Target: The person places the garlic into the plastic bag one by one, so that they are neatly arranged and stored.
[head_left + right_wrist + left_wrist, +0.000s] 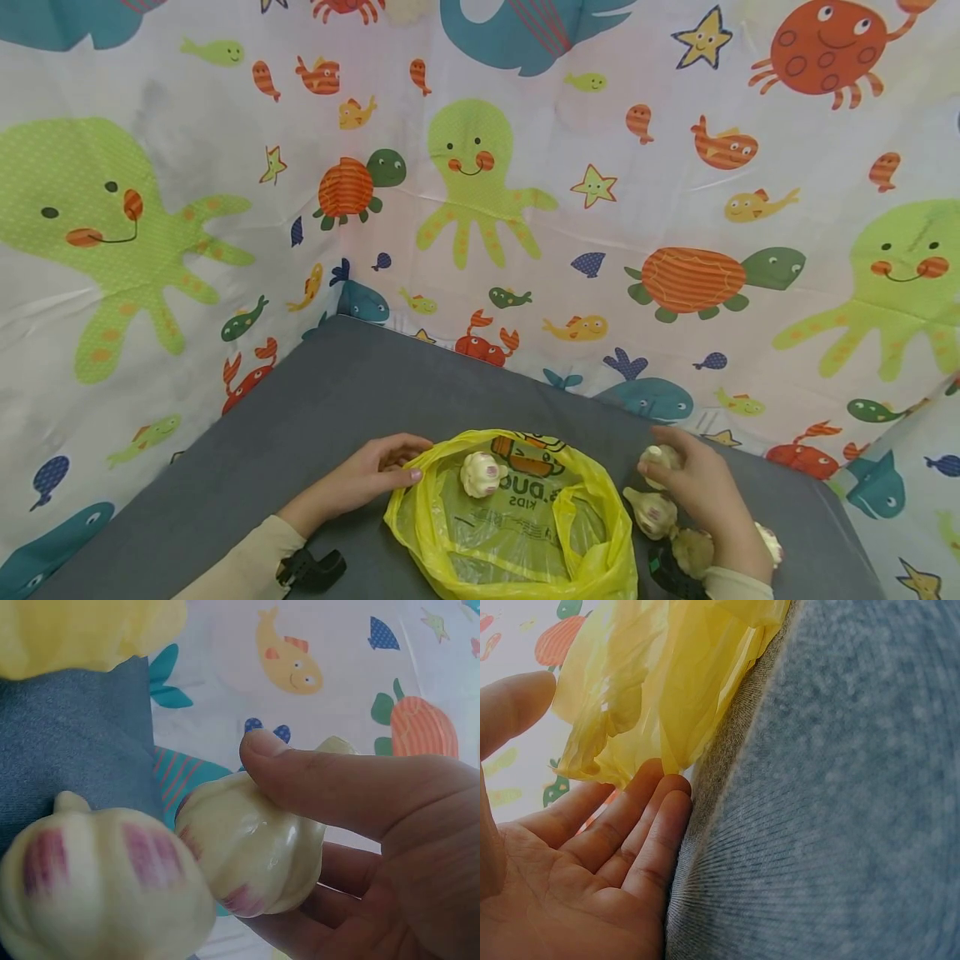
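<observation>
A yellow plastic bag (607,550) stands with its mouth spread wide, and one garlic bulb (481,475) lies inside it. My left hand (367,475) is at the bag's left rim; in the left wrist view its fingers (615,825) are loosely extended and touch the yellow plastic, with the thumb apart. To the right of the bag, my right hand (708,487) holds another garlic bulb (255,840) between thumb and fingers. Close beside that one is a garlic bulb with purple patches (105,877). The right forearm partly hides the bulbs behind it.
More garlic bulbs lie right of the bag, including one near the bag (652,512), one by the wrist (692,552) and one beyond the forearm (770,546). A grey surface (300,417) meets a sea-animal curtain (525,208) at its back and sides.
</observation>
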A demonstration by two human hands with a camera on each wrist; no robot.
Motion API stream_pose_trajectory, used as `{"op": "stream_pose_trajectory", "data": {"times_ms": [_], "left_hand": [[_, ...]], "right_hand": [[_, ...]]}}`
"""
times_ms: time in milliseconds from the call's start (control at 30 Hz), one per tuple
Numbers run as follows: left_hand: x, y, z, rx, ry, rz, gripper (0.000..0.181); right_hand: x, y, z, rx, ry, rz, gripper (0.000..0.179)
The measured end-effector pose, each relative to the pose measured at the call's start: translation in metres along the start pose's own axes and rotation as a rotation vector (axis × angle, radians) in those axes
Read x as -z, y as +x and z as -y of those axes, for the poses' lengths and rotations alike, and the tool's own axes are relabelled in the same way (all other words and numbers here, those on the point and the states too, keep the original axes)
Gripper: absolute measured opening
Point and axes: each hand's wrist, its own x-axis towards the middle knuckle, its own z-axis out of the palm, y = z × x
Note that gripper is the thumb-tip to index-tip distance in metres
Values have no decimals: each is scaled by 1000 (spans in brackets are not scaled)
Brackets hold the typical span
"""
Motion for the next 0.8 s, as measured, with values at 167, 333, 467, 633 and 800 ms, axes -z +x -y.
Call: {"op": "stream_pose_trajectory", "data": {"times_ms": [167, 333, 467, 633, 800], "left_hand": [[0, 0, 0, -8, -2, 2, 49], [0, 1, 0, -11, -2, 3, 49], [0, 0, -1, -8, 2, 3, 49], [0, 0, -2, -8, 7, 2, 49], [0, 0, -3, -8, 9, 1, 49]], "right_hand": [[2, 0, 5, 15, 8, -17, 79], [3, -1, 11, 11, 6, -16, 80], [4, -2, 15, 13, 9, -20, 79], [5, -4, 21, 19, 6, -24, 80], [7, -5, 31, 34, 13, -24, 81]]}}
